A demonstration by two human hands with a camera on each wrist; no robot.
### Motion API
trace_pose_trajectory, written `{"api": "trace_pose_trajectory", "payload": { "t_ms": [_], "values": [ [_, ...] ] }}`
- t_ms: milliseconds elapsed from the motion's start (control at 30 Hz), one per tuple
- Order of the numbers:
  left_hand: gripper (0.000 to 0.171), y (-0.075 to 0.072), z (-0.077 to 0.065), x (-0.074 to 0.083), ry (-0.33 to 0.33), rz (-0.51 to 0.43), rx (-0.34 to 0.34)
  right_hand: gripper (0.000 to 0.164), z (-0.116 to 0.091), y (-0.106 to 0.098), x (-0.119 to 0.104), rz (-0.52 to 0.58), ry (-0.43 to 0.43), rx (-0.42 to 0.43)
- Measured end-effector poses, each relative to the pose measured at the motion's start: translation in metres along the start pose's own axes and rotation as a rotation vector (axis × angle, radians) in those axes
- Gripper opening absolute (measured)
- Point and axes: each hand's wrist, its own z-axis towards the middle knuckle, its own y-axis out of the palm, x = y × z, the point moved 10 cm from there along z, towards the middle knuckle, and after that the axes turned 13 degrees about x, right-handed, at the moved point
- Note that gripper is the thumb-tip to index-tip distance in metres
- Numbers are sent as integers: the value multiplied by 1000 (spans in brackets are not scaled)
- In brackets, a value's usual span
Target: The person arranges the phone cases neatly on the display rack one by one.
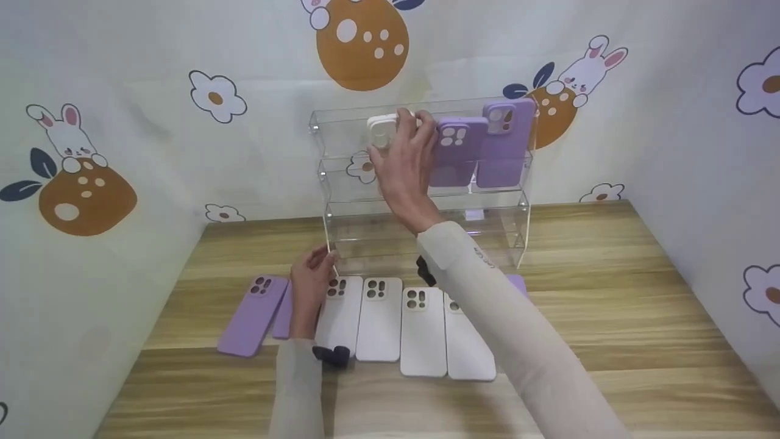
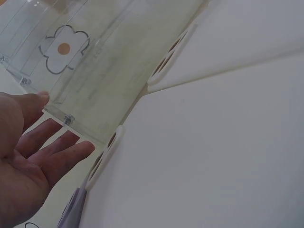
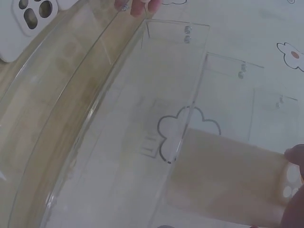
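Observation:
My right hand (image 1: 405,171) grips the top of a white phone case (image 1: 381,131) at the upper tier of a clear acrylic display rack (image 1: 365,201). In the right wrist view that phone case (image 3: 228,175) shows through the clear plastic, fingers at its camera end. Beside it, two purple phone cases (image 1: 454,164) (image 1: 509,146) lean upright on the same tier. Low at the rack's left side, my left hand (image 1: 312,283) holds the side panel's edge. The left wrist view shows the thumb and fingers of this hand (image 2: 28,161) on either side of that edge.
Several white phone cases (image 1: 379,329) lie in a row on the wood-grain table (image 1: 609,317) before the rack. Purple cases (image 1: 253,320) lie at the left, and another purple one (image 1: 518,283) peeks out behind the right sleeve. Patterned walls (image 1: 262,158) enclose the table.

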Motion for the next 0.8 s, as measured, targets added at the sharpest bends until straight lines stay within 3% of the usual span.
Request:
{"api": "trace_pose_trajectory", "payload": {
  "t_ms": [467,800],
  "values": [
    [38,-2,2,-5,-50,-1,-9,67,1,-43,-25,169,-159,-97],
    [38,2,1,-2,-22,-29,-11,65,-4,-89,-6,260,-154,-185]
  ]
}}
